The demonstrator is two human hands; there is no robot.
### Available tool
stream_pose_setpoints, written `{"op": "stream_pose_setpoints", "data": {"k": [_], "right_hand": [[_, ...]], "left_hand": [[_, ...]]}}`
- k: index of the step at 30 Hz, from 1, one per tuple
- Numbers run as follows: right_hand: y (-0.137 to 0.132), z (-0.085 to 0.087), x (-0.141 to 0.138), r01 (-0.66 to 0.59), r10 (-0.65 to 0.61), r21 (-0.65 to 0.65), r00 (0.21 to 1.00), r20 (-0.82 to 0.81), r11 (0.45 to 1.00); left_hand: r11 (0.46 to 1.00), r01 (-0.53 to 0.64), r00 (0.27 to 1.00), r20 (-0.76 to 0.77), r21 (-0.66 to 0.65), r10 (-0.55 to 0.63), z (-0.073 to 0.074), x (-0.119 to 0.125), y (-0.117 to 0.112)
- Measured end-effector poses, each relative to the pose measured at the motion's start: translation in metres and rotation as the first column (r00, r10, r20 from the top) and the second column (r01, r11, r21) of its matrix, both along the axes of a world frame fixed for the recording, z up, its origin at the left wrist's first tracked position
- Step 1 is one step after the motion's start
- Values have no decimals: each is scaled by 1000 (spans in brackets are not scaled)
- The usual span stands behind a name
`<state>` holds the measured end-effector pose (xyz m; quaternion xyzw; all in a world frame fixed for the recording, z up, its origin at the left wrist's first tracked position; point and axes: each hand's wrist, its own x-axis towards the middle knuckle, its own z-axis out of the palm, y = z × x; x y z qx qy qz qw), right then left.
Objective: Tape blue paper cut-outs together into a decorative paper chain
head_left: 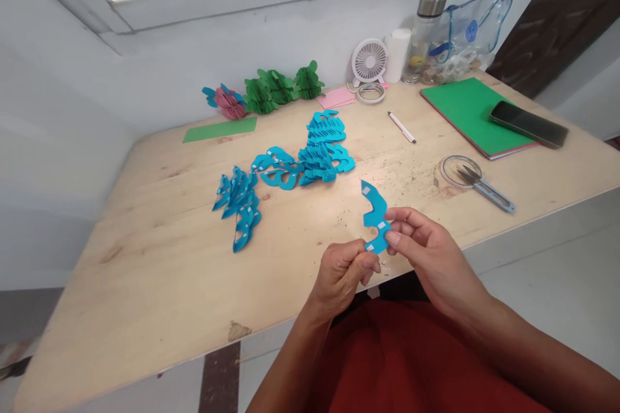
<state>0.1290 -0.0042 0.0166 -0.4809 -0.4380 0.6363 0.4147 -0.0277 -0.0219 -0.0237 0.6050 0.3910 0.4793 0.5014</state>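
Observation:
A curvy blue paper cutout (376, 205) with small whitish tape pieces on it is held between my two hands, above the table's front edge. My left hand (341, 274) is closed, pinching the cutout's lower end between thumb and fingers. My right hand (426, 245) grips its right side near the middle with thumb and fingertips. Farther back lies a stack of similar blue cutouts (317, 164). To the left are more blue cutouts (242, 197) bearing white tape pieces, several of them standing folded.
Thread snips (489, 192) lie partly over a tape roll (448, 174) on the right. Behind are a phone (527, 124) on a green sheet stack (469, 106), a white pen (402, 127), a small fan (369, 63), a glass bottle (423, 39) and green paper shapes (276, 87).

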Motion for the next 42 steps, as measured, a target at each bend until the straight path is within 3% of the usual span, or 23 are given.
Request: {"op": "stream_pose_setpoints", "data": {"k": [7,12,20,27,35,42], "right_hand": [[2,0,-3,63,-62,46,998,-24,997],[5,-1,-4,112,-113,70,993,14,991],[7,-6,-7,148,-151,98,988,27,984],[5,-8,-9,152,-150,86,988,-31,985],[2,-10,-10,137,-132,76,989,-67,988],[1,-11,-9,139,-135,75,989,-59,987]], "left_hand": [[999,8,997,78,-42,-5,-2,-1,-1],[979,-184,980,66,-86,190,-4,-5,-6],[891,-426,901,-11,157,433,2,4,-13],[883,-465,870,152,-63,469,11,24,-7],[854,-492,820,240,-171,520,8,46,2],[873,-451,793,365,-187,488,9,47,3]]}}
